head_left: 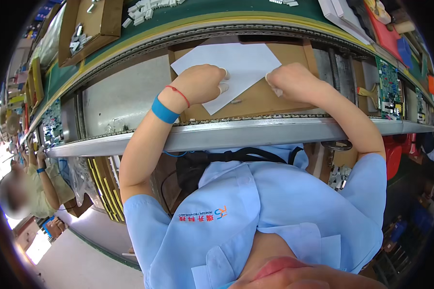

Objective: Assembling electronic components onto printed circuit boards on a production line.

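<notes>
A white sheet of paper (241, 60) lies tilted over a shallow cardboard tray (255, 102) on the conveyor line in front of me. My left hand (200, 84) is curled over the sheet's left side, its finger-cot-covered thumb and fingertip on the paper with a small gap between them. At the sheet's right corner, my right hand (294, 83) has its covered fingertips pinched together on the paper edge. A small pale piece (236, 101) lies in the tray, below the sheet's edge.
A metal rail (255, 131) runs between me and the tray. Beyond the line stand a cardboard box of small parts (89, 33) and a pile of white pieces (147, 9). Green circuit boards (389, 89) and a brush (369, 94) lie right. Another person (43, 188) works far left.
</notes>
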Demonstrator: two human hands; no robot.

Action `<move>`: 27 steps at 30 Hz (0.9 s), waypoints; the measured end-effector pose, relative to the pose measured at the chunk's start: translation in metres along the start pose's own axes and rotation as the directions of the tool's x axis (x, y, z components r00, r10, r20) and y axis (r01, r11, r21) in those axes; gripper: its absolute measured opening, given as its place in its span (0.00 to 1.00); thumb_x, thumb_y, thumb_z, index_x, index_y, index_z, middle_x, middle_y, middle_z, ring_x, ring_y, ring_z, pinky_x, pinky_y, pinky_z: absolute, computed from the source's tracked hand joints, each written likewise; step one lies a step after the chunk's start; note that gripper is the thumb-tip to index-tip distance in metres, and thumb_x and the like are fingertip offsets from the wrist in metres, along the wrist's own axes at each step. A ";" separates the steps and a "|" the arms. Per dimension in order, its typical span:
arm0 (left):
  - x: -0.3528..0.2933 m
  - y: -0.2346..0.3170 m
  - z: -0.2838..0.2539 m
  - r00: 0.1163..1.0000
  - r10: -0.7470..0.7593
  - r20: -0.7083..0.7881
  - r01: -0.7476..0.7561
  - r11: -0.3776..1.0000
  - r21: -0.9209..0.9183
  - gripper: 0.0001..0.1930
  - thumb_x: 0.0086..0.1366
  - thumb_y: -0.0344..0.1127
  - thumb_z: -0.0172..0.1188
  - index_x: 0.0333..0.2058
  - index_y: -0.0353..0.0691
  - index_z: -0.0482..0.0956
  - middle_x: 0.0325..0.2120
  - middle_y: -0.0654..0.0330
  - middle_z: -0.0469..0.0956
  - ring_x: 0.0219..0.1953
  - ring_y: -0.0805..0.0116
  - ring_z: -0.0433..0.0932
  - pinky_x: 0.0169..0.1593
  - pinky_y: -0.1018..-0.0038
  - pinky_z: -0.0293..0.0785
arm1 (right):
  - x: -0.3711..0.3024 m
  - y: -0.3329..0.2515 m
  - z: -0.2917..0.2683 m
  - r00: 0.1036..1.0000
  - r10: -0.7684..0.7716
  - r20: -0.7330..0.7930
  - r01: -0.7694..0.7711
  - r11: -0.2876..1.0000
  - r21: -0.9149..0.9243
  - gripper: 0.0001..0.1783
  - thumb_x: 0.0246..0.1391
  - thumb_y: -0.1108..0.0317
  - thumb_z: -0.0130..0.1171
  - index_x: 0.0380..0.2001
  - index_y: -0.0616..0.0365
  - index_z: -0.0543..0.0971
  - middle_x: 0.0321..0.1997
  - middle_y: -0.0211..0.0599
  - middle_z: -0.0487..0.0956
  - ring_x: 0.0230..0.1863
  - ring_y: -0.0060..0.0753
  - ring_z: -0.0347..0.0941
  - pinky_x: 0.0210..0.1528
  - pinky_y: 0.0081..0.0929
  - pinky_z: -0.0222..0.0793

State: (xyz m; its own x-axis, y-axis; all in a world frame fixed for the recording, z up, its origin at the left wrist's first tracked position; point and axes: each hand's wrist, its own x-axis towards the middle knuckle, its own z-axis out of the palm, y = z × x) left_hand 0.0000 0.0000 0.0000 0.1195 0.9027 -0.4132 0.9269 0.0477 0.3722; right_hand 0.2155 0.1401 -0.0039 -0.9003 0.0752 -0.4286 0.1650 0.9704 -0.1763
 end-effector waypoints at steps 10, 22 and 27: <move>0.002 -0.007 0.005 0.993 0.099 -0.071 -0.097 0.995 0.034 0.10 0.52 0.32 0.55 0.33 0.37 0.80 0.30 0.46 0.80 0.36 0.47 0.79 0.42 0.57 0.74 | -0.002 0.006 -0.007 0.966 -0.012 -0.258 0.011 1.000 -0.009 0.07 0.42 0.70 0.60 0.28 0.56 0.75 0.29 0.42 0.77 0.35 0.49 0.75 0.35 0.43 0.70; -0.173 -0.083 -0.083 0.393 -0.175 -0.903 0.185 0.977 -0.109 0.11 0.55 0.31 0.62 0.37 0.38 0.82 0.33 0.51 0.80 0.36 0.53 0.79 0.43 0.66 0.74 | -0.006 0.005 -0.014 0.944 -0.006 -0.330 0.085 0.971 0.225 0.07 0.46 0.72 0.60 0.31 0.57 0.77 0.29 0.41 0.78 0.31 0.48 0.75 0.34 0.40 0.70; -0.293 -0.268 -0.070 0.010 -0.438 -0.899 0.662 0.677 -0.322 0.17 0.61 0.40 0.57 0.46 0.39 0.78 0.39 0.48 0.80 0.42 0.51 0.79 0.46 0.65 0.73 | 0.002 0.012 -0.002 0.972 0.011 -0.234 0.049 0.967 0.250 0.09 0.46 0.65 0.63 0.30 0.56 0.78 0.30 0.38 0.77 0.32 0.45 0.75 0.33 0.39 0.70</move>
State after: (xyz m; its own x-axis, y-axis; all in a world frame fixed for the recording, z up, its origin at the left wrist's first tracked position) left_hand -0.3084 -0.2477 0.0798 -0.7243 0.3728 0.5800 0.5921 0.7673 0.2462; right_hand 0.2152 0.1524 -0.0048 -0.9678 0.1374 -0.2110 0.2156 0.8849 -0.4128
